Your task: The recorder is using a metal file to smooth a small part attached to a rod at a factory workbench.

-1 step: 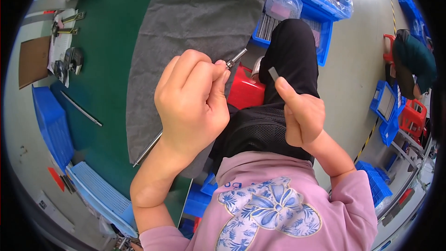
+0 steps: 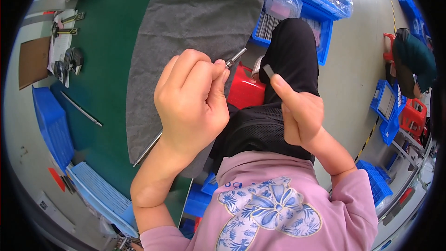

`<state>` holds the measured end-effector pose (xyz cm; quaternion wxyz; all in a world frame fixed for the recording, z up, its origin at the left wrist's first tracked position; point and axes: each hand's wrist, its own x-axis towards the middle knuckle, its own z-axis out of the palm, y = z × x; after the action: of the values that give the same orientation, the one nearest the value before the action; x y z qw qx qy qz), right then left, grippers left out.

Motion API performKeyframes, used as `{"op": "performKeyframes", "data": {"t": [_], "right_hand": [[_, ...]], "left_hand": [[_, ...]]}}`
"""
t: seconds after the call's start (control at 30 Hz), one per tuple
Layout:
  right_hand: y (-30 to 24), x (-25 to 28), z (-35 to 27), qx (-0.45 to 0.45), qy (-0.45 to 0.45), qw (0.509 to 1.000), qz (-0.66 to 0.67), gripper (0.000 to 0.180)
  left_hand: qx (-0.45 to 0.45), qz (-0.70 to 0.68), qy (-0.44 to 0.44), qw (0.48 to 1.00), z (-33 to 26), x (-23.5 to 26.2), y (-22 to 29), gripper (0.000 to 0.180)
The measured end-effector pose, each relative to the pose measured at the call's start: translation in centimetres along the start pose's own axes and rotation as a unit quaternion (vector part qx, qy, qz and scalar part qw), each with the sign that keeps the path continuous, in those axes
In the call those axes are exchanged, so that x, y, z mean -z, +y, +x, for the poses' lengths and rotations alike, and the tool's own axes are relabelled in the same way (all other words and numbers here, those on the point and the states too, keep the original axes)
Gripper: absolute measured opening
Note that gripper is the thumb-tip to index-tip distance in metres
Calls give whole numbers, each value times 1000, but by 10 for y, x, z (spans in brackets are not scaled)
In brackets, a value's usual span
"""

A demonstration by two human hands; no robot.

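Metal pin [image 2: 236,57] pinched in left hand [image 2: 193,100], grey cloth [image 2: 186,23] behind, red crate [image 2: 245,90] below

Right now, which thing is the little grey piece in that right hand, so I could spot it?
Start at the black trouser leg. In front of it the right hand pinches a small flat grey rectangular chip at its fingertips. Unlike the slim metal rod in the left hand, it is short and flat.

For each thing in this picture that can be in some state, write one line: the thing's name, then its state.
left hand: closed, pinching a thin metal pin.
thin metal pin: held, tip sticking out past the fingers.
right hand: closed, pinching a small grey flat piece.
small grey flat piece: held upright at the fingertips.
grey cloth: spread flat on the green table.
long metal rod: lying loose on the table.
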<state>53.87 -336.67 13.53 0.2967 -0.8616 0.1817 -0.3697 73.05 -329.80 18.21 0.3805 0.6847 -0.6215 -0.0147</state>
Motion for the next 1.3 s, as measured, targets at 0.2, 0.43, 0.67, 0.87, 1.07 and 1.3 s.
{"op": "performKeyframes", "data": {"t": [0.2, 0.43, 0.67, 0.87, 1.07, 1.3], "right_hand": [[5, -1, 36, -139, 63, 985, 83, 47], [48, -23, 90, -197, 123, 949, 215, 21], [40, -23, 93, -200, 92, 941, 258, 11], [22, -17, 97, -114, -51, 960, 251, 10], [20, -26, 95, -96, -52, 986, 128, 13], [16, -41, 85, -197, 26, 949, 243, 10]], "left_hand": [[-6, -7, 1, 1000, -1, 0, -2, 17], [-6, 1, -21, 1000, 1, 2, 0, 15], [-5, -2, -19, 1000, -2, 3, -1, 15], [0, 35, 20, 999, 4, -3, -3, 15], [9, 22, 37, 999, 3, -6, -3, 15], [10, 7, 34, 999, 5, -6, -4, 16]]}}
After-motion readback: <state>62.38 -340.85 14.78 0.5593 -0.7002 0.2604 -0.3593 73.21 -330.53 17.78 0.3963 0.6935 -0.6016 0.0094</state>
